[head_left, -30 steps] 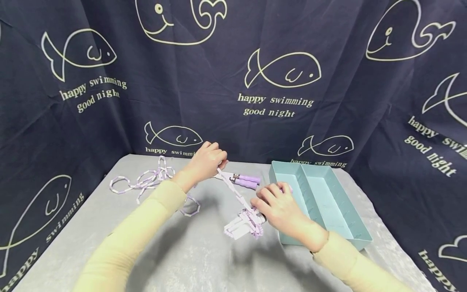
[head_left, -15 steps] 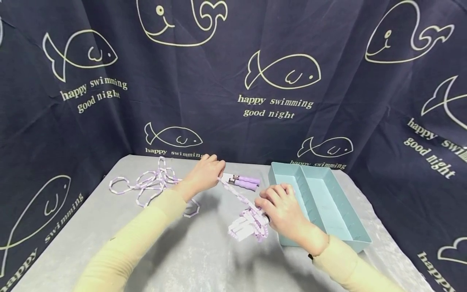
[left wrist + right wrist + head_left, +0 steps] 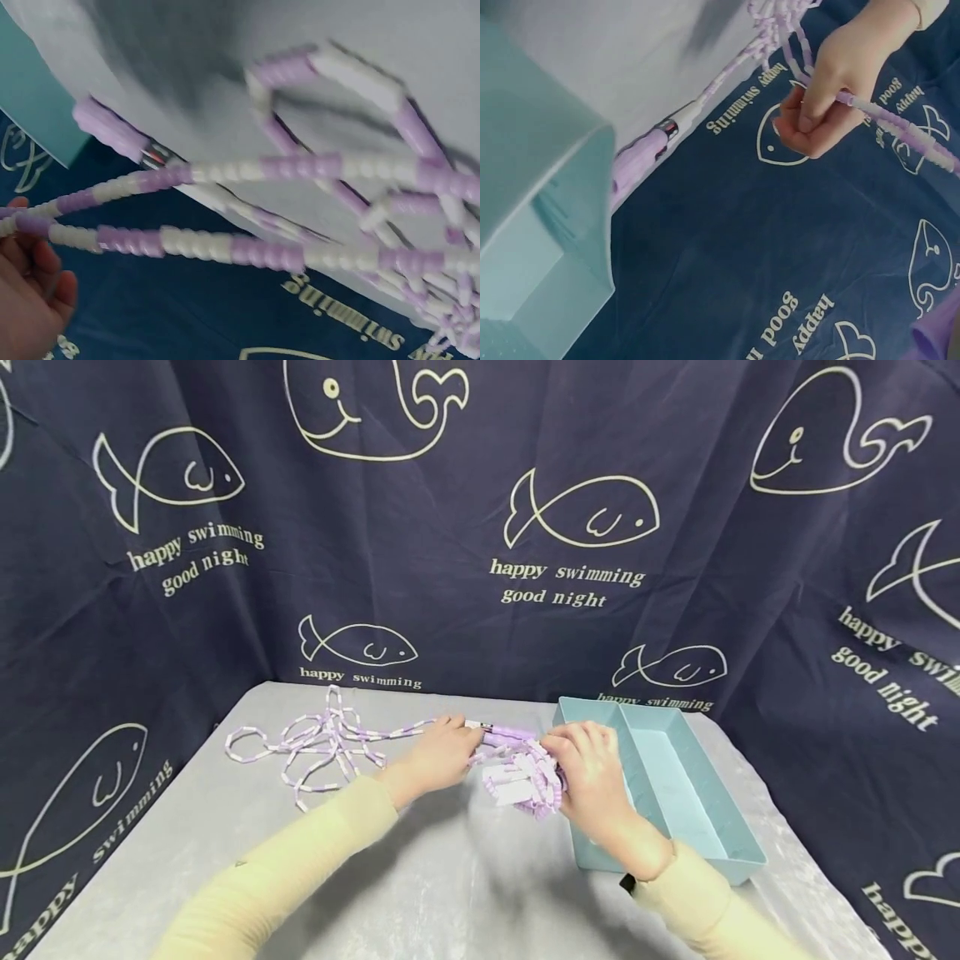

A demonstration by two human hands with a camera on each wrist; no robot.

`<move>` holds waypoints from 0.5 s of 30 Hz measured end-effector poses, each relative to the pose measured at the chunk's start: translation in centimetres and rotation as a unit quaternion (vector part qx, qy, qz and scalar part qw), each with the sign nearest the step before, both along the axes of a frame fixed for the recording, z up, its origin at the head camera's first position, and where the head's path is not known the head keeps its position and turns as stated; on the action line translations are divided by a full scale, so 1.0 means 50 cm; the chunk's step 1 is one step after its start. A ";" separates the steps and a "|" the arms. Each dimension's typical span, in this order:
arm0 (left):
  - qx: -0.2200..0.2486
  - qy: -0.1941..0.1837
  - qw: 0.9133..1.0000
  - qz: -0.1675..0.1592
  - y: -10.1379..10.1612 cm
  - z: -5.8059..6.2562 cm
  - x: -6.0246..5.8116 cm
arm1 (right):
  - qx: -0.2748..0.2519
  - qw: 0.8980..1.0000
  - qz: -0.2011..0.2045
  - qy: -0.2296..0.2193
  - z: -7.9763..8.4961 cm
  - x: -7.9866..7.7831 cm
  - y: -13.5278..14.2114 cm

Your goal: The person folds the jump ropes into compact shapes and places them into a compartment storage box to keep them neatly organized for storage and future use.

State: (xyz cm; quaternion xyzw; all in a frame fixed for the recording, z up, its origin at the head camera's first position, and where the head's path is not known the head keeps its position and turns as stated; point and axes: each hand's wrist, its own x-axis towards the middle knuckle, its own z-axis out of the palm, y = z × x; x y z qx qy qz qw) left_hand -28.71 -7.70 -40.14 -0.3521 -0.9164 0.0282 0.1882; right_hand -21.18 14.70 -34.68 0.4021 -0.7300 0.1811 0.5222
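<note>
Left hand (image 3: 442,752): fingers curled, gripping doubled beaded strands (image 3: 274,251). In the left wrist view they run from the hand toward 3 o'clock; in the right wrist view, from the same hand toward 4 o'clock.

Right hand (image 3: 592,772): fingers curled, holding the rope bundle (image 3: 521,781). Exact finger contact is mostly hidden. The right wrist view catches a purple handle end (image 3: 934,334) at 4 o'clock, cut off by the frame edge.

Bundle: white and purple beads, wound in tight loops, sits at the right hand's 9 o'clock in the head view, between the two hands.

Second rope: loose beaded rope (image 3: 322,743) in open loops on the grey table (image 3: 420,893), left hand's 9 o'clock. Its purple-grip handles (image 3: 510,732) lie at the left hand's 3 o'clock, partly behind the bundle from the head camera. The right wrist view shows a line linking handle to loops.

Tray (image 3: 701,777): teal, two long compartments, one divider, at the right hand's 3 o'clock. Right hand overlaps its left side in the head view; can't tell if they touch.

Curtain (image 3: 450,543): navy, fish and whale outlines, "happy swimming good night", toward 12 o'clock and both sides. Sleeves (image 3: 300,868): pale yellow.
</note>
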 end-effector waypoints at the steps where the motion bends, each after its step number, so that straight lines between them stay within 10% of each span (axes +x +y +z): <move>1: -0.002 -0.002 1.000 0.003 0.005 -0.003 0.005 | -0.008 1.000 -0.006 -0.009 0.000 0.001 0.000; 15: -0.034 0.030 0.997 0.057 0.069 -0.022 0.091 | -0.039 0.979 -0.134 -0.151 0.025 -0.029 0.002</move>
